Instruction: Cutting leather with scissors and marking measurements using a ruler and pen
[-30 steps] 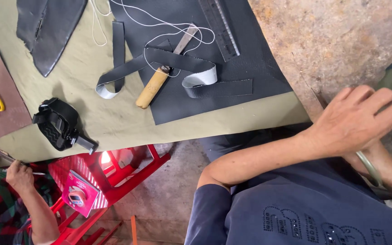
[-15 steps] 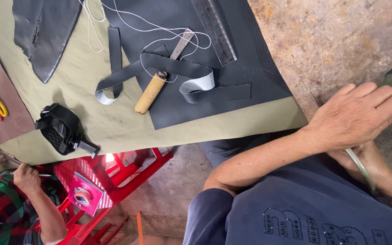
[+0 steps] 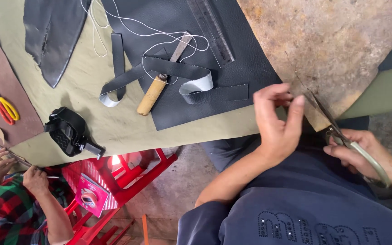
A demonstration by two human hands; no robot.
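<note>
The largest thing is the olive green cloth [image 3: 91,90] that is spread over the work surface, probably to protect it. On it a large sheet of black leather [image 3: 169,18] is laid flat, and beside it, at the upper right, a big round piece of brown leather [image 3: 336,41] is seen, with its rough side turned up. This brown piece is the thing being worked on; its lower edge hangs toward the person's lap, so that it can be reached by both hands.

The edge of the brown leather is pinched by the left hand [image 3: 275,120] between thumb and fingers, most likely to keep it tight and steady for cutting. The fingers are closed only lightly, not as a fist. The scissors [image 3: 341,134] are held by the right hand [image 3: 357,152], which is closed around the handles; the blades are opened a little and are set at the edge of the brown leather, just beside the left fingers.

Smaller things are left on the black sheet within reach: a metal ruler [image 3: 212,29], a knife with a wooden handle [image 3: 153,93], some black leather straps [image 3: 178,72] and a loose white thread [image 3: 128,27]. Near the lower edge of the cloth a small black bag [image 3: 69,131] is placed. At the far left, small yellow-handled scissors [image 3: 7,109] lie on a brownish sheet. Another person's hands [image 3: 19,170] are busy beside a red stool [image 3: 123,174].
</note>
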